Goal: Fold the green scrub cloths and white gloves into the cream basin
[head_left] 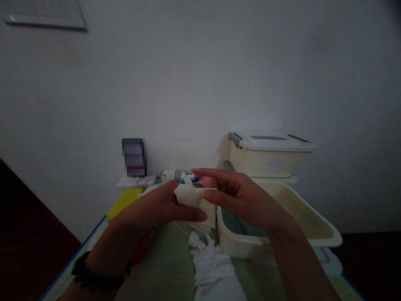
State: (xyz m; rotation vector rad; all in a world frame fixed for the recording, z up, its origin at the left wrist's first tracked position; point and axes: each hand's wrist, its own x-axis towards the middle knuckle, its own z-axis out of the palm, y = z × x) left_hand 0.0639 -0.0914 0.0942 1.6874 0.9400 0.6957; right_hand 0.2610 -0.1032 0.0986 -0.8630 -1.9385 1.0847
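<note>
In the middle of the head view, a folded cream-white cloth (197,200) is held up above the table. My left hand (166,205) grips its left side, the thumb lying across the front and the other fingers hidden behind. At the upper right corner my right hand (234,190) pinches the cloth, with its thumb on the front face and its index finger stretched out above. Directly below lies a crumpled white piece of fabric (216,267) on the green table cover (169,263). A dark beaded band circles my left wrist.
An open cream bin (313,217) with grey-green knitted fabric (241,223) stands right. Behind it is a lidded storage box (266,156). Bottles (175,174), a yellow item (125,200) and a pixelated upright object (134,156) are near the wall. A red item (142,246) lies left.
</note>
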